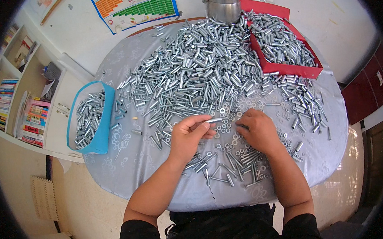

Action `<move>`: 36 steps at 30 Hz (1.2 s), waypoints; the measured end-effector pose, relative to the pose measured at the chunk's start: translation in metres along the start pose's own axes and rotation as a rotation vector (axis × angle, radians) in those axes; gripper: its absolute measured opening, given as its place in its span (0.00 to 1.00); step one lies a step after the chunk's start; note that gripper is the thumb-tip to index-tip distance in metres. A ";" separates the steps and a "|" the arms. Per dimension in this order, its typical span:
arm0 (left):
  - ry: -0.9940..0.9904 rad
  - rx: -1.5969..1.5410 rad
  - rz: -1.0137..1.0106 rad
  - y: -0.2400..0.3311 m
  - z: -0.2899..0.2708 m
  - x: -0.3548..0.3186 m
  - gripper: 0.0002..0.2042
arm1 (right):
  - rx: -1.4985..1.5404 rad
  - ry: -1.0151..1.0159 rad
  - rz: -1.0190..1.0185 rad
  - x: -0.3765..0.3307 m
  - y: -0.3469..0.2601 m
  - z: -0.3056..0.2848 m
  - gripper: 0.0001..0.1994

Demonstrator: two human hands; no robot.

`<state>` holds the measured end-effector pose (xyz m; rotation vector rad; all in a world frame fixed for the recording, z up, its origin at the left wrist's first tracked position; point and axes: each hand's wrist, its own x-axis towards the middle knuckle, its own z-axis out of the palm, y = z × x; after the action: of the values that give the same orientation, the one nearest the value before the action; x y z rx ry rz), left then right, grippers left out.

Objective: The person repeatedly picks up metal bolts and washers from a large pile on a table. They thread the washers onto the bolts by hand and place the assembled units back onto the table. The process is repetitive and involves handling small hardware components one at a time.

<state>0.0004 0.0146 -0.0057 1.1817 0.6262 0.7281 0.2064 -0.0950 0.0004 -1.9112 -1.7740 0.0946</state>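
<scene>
Working at cloth-covered oval table, shiny grey w/ floral pattern. Pinching a silvery sleeve bolt in L hand, btwn thumb & fingers, approx. horizontal, just above the table's nuts. Curling R hand in narrow, back of it up, just to the right; can't tell if holding anything, as the dark bit at its fingertips is too small to ID. Wearing black short sleeves, w/ bare forearms.

Around & btwn both hands: loose nuts & rings. Nearer the body, btwn forearms: scattered long bolts, pointing all ways, w/ more nuts mixed in. Beyond the hands: big heap of sleeve bolts, spread over much of the table's far half.

Farther out, to left: open blue bin, holding lots more of same; near it, a small beige piece. Far right: open red box, packed w/ same, heap touching its side. At far edge: lidded steel pot, beside the box.

Past the table: blue-bordered chart on wall, in orange & green; white bookshelf w/ books at left; dark-red cabinet at right; pale floor below.
</scene>
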 end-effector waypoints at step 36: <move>-0.165 0.082 -0.081 0.000 0.005 -0.006 0.14 | 1.076 -0.034 0.335 0.000 -0.014 0.004 0.09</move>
<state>0.0009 0.0069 -0.0036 1.2702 0.5663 0.5349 0.1921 -0.0933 0.0029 -1.3327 -1.0079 0.9809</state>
